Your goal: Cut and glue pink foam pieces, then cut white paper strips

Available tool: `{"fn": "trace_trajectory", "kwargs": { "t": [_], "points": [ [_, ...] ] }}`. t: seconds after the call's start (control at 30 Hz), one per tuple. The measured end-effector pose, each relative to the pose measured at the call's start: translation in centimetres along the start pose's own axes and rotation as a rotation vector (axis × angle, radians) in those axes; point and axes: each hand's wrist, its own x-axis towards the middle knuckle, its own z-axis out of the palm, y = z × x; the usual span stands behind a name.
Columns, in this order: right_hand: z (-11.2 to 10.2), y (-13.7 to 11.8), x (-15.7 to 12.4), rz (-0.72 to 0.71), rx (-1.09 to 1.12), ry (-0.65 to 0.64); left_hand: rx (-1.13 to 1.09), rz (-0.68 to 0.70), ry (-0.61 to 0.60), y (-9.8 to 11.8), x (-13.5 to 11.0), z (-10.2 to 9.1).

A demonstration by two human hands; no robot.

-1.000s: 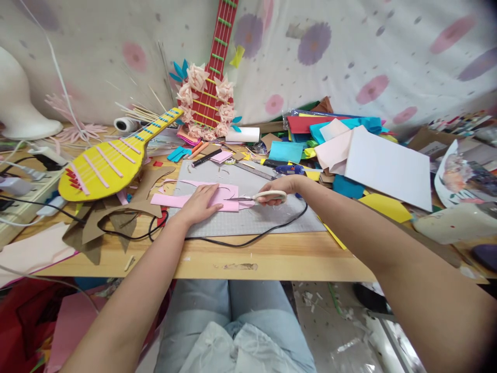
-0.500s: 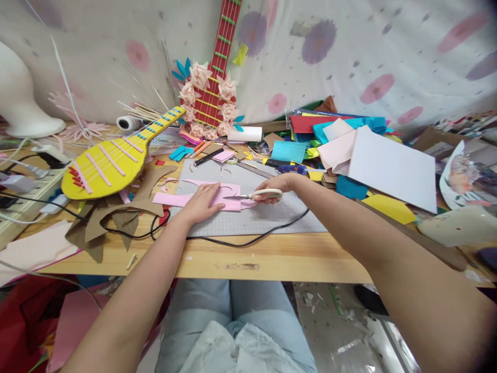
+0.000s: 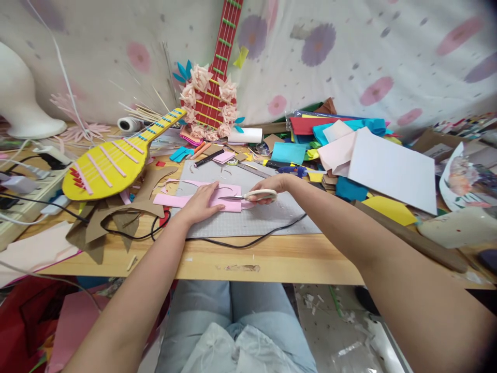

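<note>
My left hand [image 3: 203, 203] lies flat with fingers spread on a sheet of pink paper [image 3: 233, 203], pressing it onto a grey cutting mat [image 3: 267, 225]. In my right hand [image 3: 269, 186] is a pair of scissors [image 3: 261, 195] with white handles, its blades pointing left over the paper, close to the left fingertips. My right fingers are closed around the handles. A curved cut line shows on the pink sheet above the blades. A narrow pink strip runs from its right edge under the scissors.
A yellow paper lute [image 3: 103, 171] lies at left, beside brown paper scraps [image 3: 95, 228]. Behind the mat stands a red guitar [image 3: 209, 101] with paper flowers. Coloured sheets and a white board [image 3: 392, 168] pile at right. A black cable [image 3: 248, 244] crosses the mat's front edge.
My right hand and the scissors have shifted slightly left, so the blades reach further across the pink paper. My left hand stays nearly in place.
</note>
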Motion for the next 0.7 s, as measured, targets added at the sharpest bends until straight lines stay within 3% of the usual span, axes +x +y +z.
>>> {"fn": "trace_trajectory", "kwargs": {
  "t": [0.7],
  "points": [
    [0.0, -1.6, 2.0, -0.067, -0.037, -0.021, -0.049, 0.009, 0.031, -0.5, 0.1, 0.3]
  ]
}}
